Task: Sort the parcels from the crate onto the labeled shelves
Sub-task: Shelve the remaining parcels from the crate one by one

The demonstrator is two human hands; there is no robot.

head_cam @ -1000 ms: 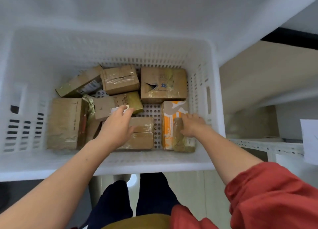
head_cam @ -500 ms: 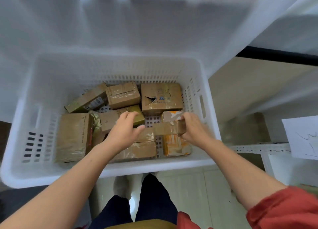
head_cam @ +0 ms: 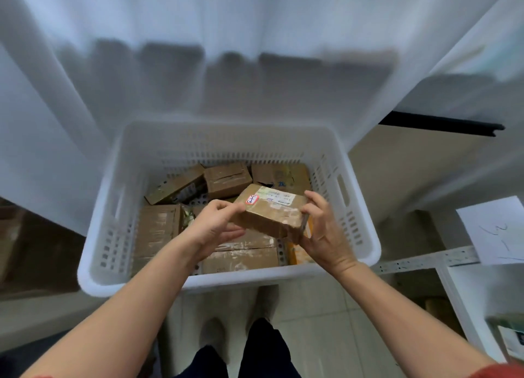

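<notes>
A small brown cardboard parcel (head_cam: 270,211) with a white address label and a red-edged sticker hangs above the white perforated crate (head_cam: 107,230). My left hand (head_cam: 215,227) pinches its left end with thumb and fingers. Around its right end, my right hand (head_cam: 320,230) grips with curled fingers. Several more taped brown parcels lie on the crate floor, among them a large one at the left (head_cam: 156,233) and an orange-printed one (head_cam: 297,254) partly hidden under my right hand.
White metal shelving (head_cam: 425,261) stands at the right with a handwritten paper label (head_cam: 499,230) on its rail. White sheeting hangs behind the crate. My legs and shoes show on the tiled floor (head_cam: 312,321) below the crate.
The right hand lifted a parcel from the crate's right side and turned it label up; the left hand left the parcels below and took its other end. The view tilted up.
</notes>
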